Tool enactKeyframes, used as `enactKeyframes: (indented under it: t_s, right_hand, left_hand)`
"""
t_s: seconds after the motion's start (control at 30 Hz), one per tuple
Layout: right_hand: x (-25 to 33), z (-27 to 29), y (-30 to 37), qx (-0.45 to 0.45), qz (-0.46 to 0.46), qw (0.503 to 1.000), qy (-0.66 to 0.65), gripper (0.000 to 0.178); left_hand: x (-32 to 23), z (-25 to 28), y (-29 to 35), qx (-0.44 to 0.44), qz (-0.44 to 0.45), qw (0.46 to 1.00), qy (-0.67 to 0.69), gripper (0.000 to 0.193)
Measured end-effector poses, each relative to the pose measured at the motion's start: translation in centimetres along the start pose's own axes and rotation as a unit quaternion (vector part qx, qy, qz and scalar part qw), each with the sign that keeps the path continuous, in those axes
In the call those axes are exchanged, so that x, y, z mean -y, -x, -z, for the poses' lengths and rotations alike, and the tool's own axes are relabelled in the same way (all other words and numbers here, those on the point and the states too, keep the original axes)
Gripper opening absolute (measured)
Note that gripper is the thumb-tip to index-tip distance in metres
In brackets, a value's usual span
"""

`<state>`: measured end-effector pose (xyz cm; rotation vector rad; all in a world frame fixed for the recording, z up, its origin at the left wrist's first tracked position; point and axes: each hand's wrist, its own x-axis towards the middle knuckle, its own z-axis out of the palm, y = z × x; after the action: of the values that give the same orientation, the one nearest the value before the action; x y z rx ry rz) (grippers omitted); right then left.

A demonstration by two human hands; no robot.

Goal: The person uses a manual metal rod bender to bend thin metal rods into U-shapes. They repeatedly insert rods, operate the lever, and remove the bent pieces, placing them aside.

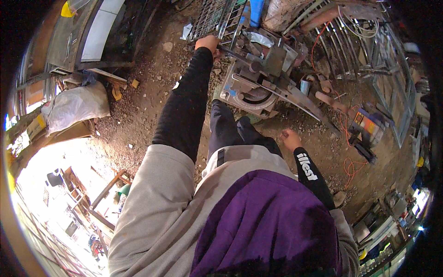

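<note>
My left hand (208, 44) reaches far forward and is closed round the end of a dark metal bar (236, 56). That bar runs right to a grimy metal machine (233, 87) with a flat base and a curved slot, standing on the ground ahead of my legs. A long, flat metal piece (307, 104) slants from the machine toward the right. My right hand (290, 138) hangs near my right hip, below the machine and apart from it. Its fingers are loosely curled, with some gap between them, and nothing shows in them.
A metal grille (214, 21) stands beyond my left hand. Orange cord (353, 168) lies on the ground at right, near a battered boxy device (369, 124). Metal frames (392, 87) lean at the far right. A stuffed white sack (78, 106) lies at left. Stones litter the dirt floor.
</note>
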<state>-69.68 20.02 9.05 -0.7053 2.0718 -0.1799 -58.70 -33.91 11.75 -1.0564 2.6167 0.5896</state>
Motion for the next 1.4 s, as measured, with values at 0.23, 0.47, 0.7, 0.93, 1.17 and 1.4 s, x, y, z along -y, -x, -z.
enactKeyframes:
  t_s: [0.23, 0.47, 0.7, 0.93, 1.17, 1.4]
  right_hand:
    - [-1.2, -0.9, 0.1, -0.023, -0.008, 1.000, -0.015, 0.039]
    - [0.4, 0.1, 1.1, -0.073, 0.041, 0.996, -0.030, 0.031]
    - [16.2, 9.0, 4.7, -0.383, 0.274, 0.880, 0.071, 0.025]
    - [13.0, 11.3, -1.0, -0.271, 0.165, 0.933, 0.168, 0.038]
    - [11.2, 10.3, -2.4, -0.309, 0.200, 0.929, 0.045, 0.034]
    - [11.0, 9.3, -2.9, -0.360, 0.202, 0.911, -0.001, 0.037]
  left_hand:
    - [-1.7, 0.7, 0.6, -0.039, -0.072, 0.993, -0.085, 0.029]
    - [-0.9, -0.9, -1.9, 0.032, -0.009, 0.999, 0.001, 0.035]
    - [-5.9, 1.7, 5.4, -0.449, 0.149, 0.851, 0.229, 0.061]
    - [-3.4, 6.6, 7.4, -0.121, -0.244, 0.957, -0.096, 0.040]
    - [-4.9, 8.0, 7.5, -0.045, -0.232, 0.950, -0.202, 0.034]
    - [-4.3, 1.7, 13.9, -0.103, -0.067, 0.978, -0.166, 0.042]
